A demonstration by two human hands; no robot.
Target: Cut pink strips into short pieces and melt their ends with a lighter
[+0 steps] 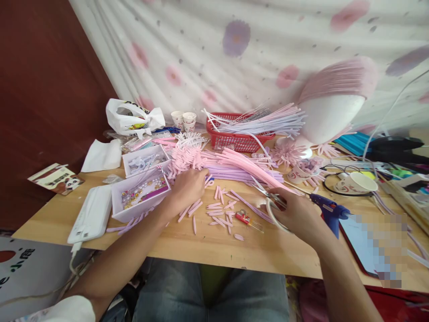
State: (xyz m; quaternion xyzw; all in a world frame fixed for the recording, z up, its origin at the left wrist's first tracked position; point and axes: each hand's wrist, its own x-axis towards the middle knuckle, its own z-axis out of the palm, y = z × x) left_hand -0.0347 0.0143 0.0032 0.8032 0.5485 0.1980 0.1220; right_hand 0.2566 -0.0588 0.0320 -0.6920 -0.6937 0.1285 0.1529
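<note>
My right hand [295,212] grips a pair of scissors [262,188] with white handles; the blades are parted and point up and to the left. My left hand [188,190] is curled at the edge of a heap of short pink pipe cleaner pieces [184,161]; its fingertips are mostly hidden, so what they hold does not show. Bundles of long pink pipe cleaners [246,163] and purple pipe cleaners [231,173] lie just beyond both hands. Between the hands, cut pipe cleaner pieces [217,212] are scattered over the wood, beside a small red-labelled packet [244,218].
White boxes of beads [140,212] stand left, near a white power bank [91,214]. Behind is a red basket [231,142] of pipe cleaners. To the right are a blue glue gun [330,209], a paper cup [357,185], a tablet [360,246] and a white mannequin head [330,112].
</note>
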